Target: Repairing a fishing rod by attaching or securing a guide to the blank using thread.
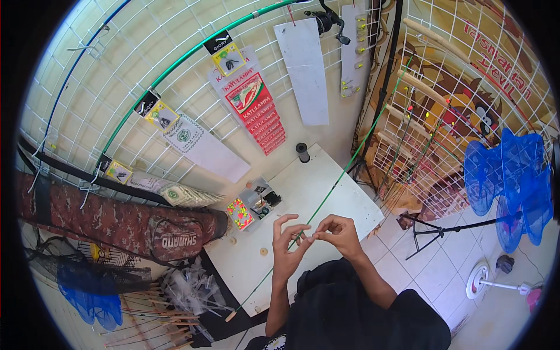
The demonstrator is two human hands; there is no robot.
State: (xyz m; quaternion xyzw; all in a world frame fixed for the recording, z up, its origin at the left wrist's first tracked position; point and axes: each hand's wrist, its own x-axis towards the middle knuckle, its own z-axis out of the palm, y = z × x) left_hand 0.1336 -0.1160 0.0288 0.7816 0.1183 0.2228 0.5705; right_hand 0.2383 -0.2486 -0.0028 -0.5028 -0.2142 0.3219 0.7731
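Both hands, the left hand (287, 242) and right hand (337, 230), pinch the thin green fishing rod (326, 195) above the white tabletop (303, 181) near its front edge; probably fitting something small, needing steady fingertips next.

Thin green fishing rod blank (344, 169), long and slender, lies slanted across the white table top (309, 192), running from the near-left edge up over the far-right corner. Upper section lifts off the table toward the wire-grid wall. Mid-section sits pinched between the fingertips of the left hand (289, 245) and right hand (338, 233), near the table's near-right edge.
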